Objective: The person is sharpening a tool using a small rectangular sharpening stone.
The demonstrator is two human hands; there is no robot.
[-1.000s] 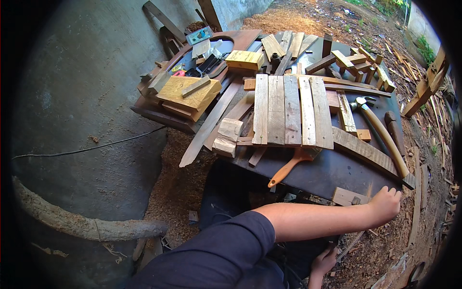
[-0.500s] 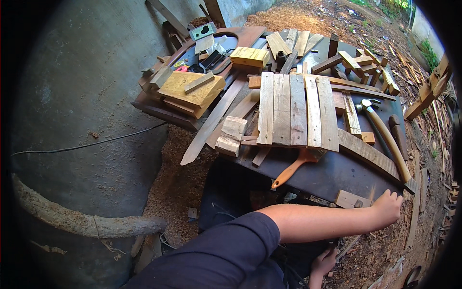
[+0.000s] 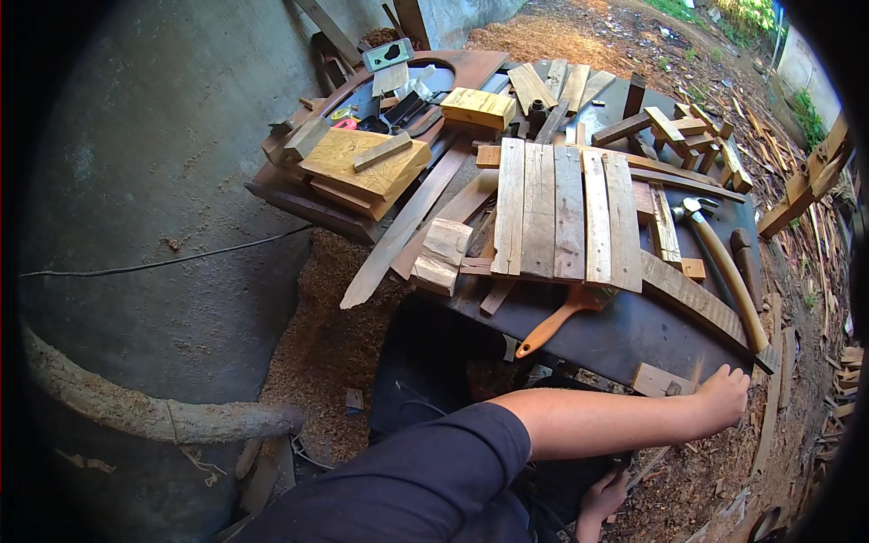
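My left hand (image 3: 722, 398) is closed at the table's right front corner, its arm stretched across the view. Whatever its curled fingers may hold is hidden. A small wooden block (image 3: 654, 379) lies at the table edge beside that wrist. My right hand (image 3: 605, 496) is low, below the tabletop, with fingers curled; its grip is partly hidden. A panel of several nailed wooden slats (image 3: 554, 213) rests on the table. A paintbrush with an orange handle (image 3: 549, 330) sticks out from under its front edge. To the panel's right lies a claw hammer (image 3: 724, 258), its handle end toward my left hand.
Wood blocks (image 3: 367, 163) and a yellowish block (image 3: 478, 108) stand on the table's left side. A long thin board (image 3: 398, 235) overhangs the left front edge. A small wooden frame (image 3: 692, 136) sits at the far right. A thick log (image 3: 154, 412) leans by the wall.
My left hand has shifted slightly left and down in the view. The table and its things sit slightly further right in the view; nothing on it has visibly been moved.
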